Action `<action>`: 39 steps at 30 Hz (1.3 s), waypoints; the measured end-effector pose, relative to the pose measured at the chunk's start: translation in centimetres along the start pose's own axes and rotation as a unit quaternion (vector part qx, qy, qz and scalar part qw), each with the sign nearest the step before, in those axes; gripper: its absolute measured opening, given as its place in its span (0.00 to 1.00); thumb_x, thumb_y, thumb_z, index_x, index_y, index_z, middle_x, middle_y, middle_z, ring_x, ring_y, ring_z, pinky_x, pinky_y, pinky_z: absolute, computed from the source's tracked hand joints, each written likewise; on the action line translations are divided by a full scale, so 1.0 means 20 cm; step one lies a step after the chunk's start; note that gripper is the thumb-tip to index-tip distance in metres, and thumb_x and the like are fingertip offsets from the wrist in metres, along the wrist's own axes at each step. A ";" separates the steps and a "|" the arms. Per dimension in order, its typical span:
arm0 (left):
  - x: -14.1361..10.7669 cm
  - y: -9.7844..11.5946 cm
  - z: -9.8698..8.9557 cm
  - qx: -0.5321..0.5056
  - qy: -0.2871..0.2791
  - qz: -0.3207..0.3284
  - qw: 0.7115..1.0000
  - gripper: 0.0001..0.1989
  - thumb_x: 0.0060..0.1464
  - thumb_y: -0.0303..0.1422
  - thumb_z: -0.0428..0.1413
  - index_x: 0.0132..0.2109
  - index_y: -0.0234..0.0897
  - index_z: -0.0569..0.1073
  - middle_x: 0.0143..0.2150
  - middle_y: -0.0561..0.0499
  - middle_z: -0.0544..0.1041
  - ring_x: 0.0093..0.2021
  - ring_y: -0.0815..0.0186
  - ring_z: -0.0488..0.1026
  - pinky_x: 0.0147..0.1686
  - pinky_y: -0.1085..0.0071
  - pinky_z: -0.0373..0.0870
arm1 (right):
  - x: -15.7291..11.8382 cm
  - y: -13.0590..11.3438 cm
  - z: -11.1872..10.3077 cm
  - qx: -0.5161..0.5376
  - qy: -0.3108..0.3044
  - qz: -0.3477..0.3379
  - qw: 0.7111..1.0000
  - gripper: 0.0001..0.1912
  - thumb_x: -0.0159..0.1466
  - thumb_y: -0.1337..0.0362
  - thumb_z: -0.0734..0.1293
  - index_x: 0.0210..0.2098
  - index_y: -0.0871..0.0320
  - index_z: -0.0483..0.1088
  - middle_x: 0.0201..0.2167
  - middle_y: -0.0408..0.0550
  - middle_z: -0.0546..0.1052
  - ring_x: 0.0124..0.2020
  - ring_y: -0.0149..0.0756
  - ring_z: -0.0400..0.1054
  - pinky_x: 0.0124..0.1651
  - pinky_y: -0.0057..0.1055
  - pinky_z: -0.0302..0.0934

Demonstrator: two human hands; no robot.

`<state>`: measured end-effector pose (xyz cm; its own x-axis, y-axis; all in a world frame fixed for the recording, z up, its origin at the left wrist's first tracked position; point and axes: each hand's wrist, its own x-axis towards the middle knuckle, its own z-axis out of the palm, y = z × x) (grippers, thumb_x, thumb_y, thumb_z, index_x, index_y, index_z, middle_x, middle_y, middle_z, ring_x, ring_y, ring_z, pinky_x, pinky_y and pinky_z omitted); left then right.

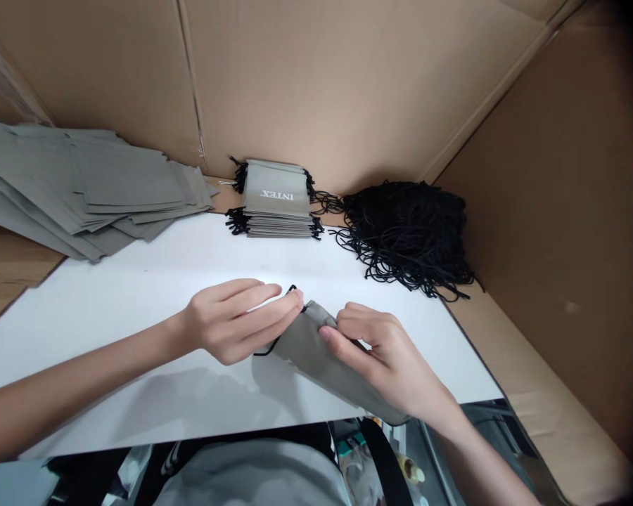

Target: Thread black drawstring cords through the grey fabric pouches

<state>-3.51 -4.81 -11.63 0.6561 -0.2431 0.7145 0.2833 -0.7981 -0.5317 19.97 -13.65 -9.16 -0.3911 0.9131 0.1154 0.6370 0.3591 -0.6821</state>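
Note:
A grey fabric pouch (327, 358) is held slanting above the white table. My right hand (382, 351) pinches its upper edge between thumb and fingers. My left hand (243, 316) is at the pouch's upper left corner, its fingertips closed on a black cord (266, 351). One part of the cord sticks up past the fingertips and another hangs below the hand. The left thumb is mostly hidden behind the fingers.
Flat grey pouches (121, 176) lie piled at the left. A stack of grey pouches with black cords (277, 200), the top one lettered INTEX, stands at the back middle. Loose black cords (408, 228) are heaped at the right. Cardboard walls (316, 84) enclose the white table (190, 260).

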 end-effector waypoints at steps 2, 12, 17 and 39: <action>0.00 0.00 0.00 0.008 0.002 0.016 1.000 0.05 0.59 0.25 0.59 0.39 0.38 0.79 0.43 0.53 0.83 0.37 0.69 0.78 0.38 0.74 0.81 | 0.01 -0.01 0.00 0.001 -0.008 0.001 1.000 0.23 0.73 0.62 0.58 0.22 0.55 0.49 0.20 0.39 0.58 0.27 0.32 0.54 0.32 0.31 0.48; -0.04 0.01 0.02 -0.013 -0.021 0.021 0.999 0.06 0.60 0.27 0.57 0.43 0.41 0.77 0.45 0.54 0.82 0.39 0.68 0.78 0.38 0.73 0.81 | 0.02 0.03 0.08 0.058 0.014 0.057 0.997 0.25 0.73 0.60 0.58 0.21 0.55 0.46 0.19 0.38 0.54 0.25 0.31 0.53 0.31 0.31 0.49; -0.02 0.00 0.04 0.014 -0.011 0.024 1.000 0.04 0.61 0.27 0.57 0.39 0.37 0.78 0.42 0.54 0.83 0.38 0.70 0.78 0.43 0.73 0.81 | 0.02 0.04 0.10 -0.003 0.044 0.041 0.998 0.24 0.72 0.61 0.58 0.21 0.55 0.47 0.18 0.39 0.56 0.25 0.32 0.53 0.31 0.32 0.48; -0.04 0.02 0.14 0.050 -0.127 0.017 0.991 0.06 0.63 0.23 0.53 0.40 0.31 0.76 0.37 0.49 0.81 0.36 0.68 0.77 0.48 0.69 0.77 | 0.16 0.09 0.07 -0.125 -0.036 0.112 0.985 0.23 0.69 0.60 0.59 0.19 0.56 0.49 0.17 0.39 0.55 0.21 0.29 0.45 0.28 0.32 0.41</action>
<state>-2.03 -3.38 -13.60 0.8174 -0.1115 0.5651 0.3181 -0.7306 -0.6042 18.85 -10.38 -11.03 -0.2631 0.9618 -0.0759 0.8532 0.1952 -0.4838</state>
